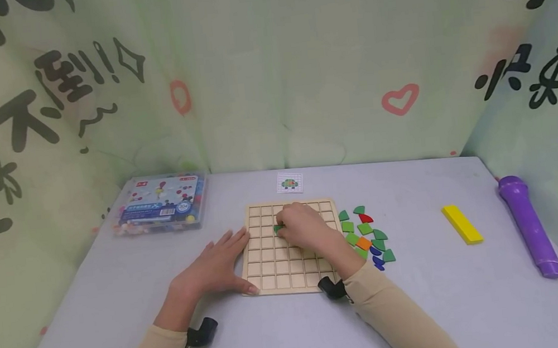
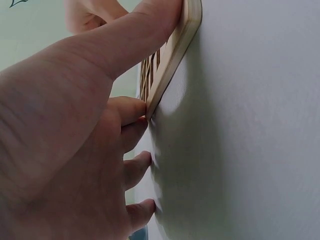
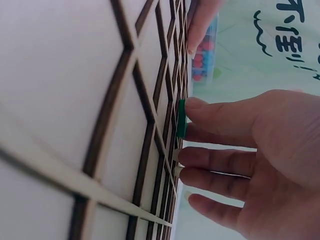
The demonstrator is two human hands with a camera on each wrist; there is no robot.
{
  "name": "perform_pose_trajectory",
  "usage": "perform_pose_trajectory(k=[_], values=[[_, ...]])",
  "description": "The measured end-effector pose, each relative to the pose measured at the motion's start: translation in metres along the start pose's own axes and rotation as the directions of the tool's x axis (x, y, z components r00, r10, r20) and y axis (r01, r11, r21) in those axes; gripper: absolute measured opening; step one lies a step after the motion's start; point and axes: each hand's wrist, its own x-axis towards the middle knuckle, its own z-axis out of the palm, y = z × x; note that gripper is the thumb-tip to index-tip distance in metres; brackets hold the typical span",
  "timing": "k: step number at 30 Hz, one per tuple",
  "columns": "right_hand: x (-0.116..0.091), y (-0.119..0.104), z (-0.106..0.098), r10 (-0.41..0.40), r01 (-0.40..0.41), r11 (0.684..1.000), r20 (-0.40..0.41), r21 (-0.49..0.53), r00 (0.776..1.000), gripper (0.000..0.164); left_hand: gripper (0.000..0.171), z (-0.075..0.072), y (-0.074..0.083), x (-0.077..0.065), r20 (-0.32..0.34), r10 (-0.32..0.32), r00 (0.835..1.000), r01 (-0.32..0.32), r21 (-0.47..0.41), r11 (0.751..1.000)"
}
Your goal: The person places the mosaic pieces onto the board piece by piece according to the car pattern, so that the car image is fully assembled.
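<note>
A wooden grid board (image 1: 274,267) lies flat on the table. My left hand (image 1: 216,268) rests along its left side, fingers spread and thumb at the near left corner. In the left wrist view, the thumb lies over the rim of the board (image 2: 175,55) while the other fingertips touch the rim or the table. Over the upper middle of the grid, my right hand (image 1: 304,226) pinches a small green tile (image 3: 181,118) between thumb and index finger. That tile touches the board's surface; its full outline is hidden.
Loose green, red, orange and blue tiles (image 1: 365,228) lie right of the board. A small picture card (image 1: 289,183) sits behind it. A clear box of colourful pieces (image 1: 161,203) stands back left; a yellow block (image 1: 462,224) and purple tube (image 1: 530,228) lie right.
</note>
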Motion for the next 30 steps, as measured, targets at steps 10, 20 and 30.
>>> perform_pose_trajectory(k=[10, 20, 30], values=[[-0.002, -0.002, 0.000, -0.070, 0.069, 0.996, -0.010, -0.049, 0.998, 0.028, 0.124, -0.004, 0.004, -0.002, -0.003, -0.002, 1.000, 0.002, -0.010, 1.000], [-0.005, -0.002, -0.006, -0.045, 0.045, 0.995, 0.001, -0.087, 0.999, 0.033, 0.123, -0.002, 0.004, -0.003, -0.001, -0.004, 1.000, 0.004, -0.021, 1.000], [-0.015, 0.000, -0.012, -0.048, 0.057, 0.995, 0.112, -0.080, 0.993, 0.045, 0.123, -0.001, 0.002, -0.003, -0.006, 0.015, 1.000, -0.015, -0.016, 1.000]])
